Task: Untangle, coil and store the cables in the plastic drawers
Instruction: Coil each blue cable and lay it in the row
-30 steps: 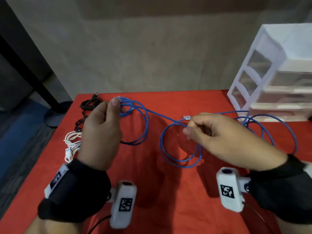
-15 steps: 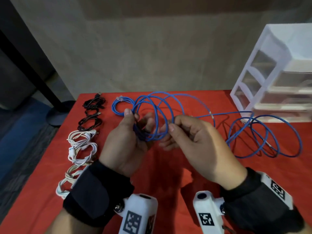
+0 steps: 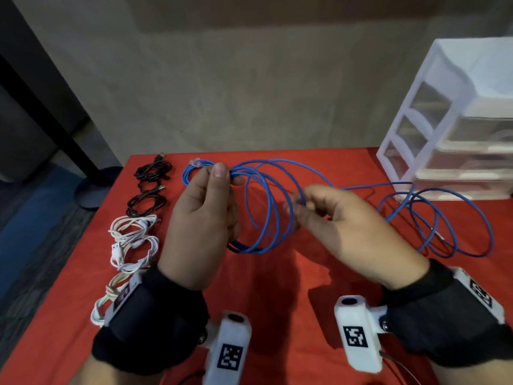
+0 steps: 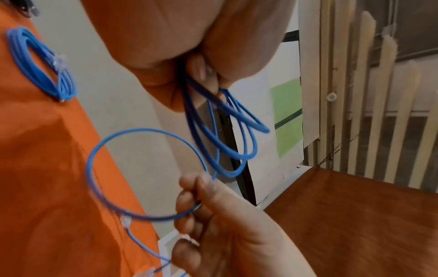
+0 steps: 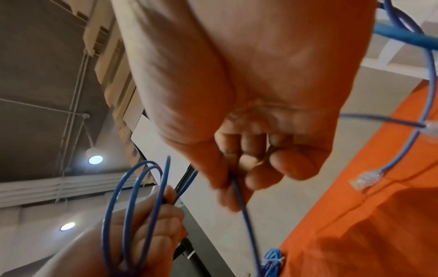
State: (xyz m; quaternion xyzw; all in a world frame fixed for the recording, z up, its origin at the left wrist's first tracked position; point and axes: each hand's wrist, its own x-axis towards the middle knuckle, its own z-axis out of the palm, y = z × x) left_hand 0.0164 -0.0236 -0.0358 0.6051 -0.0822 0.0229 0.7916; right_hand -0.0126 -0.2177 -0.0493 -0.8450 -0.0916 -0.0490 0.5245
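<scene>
A long blue network cable (image 3: 263,215) hangs in several loops between my hands above the red table (image 3: 277,315). My left hand (image 3: 225,176) grips the top of the loops (image 4: 213,131) between thumb and fingers. To the right, my right hand (image 3: 301,202) pinches a single strand (image 5: 244,211) of the same cable. The cable's loose remainder (image 3: 444,218) lies in wide rings on the table in front of the white plastic drawers (image 3: 444,112), with its clear plug (image 5: 365,178) on the cloth.
A small coiled blue cable (image 3: 191,170) lies on the table behind my left hand. Two coiled black cables (image 3: 151,170) and several coiled white cables (image 3: 133,237) line the table's left edge. A wall stands close behind the table.
The hands met in the middle, adding a loop to the left hand's bundle. They have since parted, the right hand sliding rightward along the strand and the left hand lifting the loops.
</scene>
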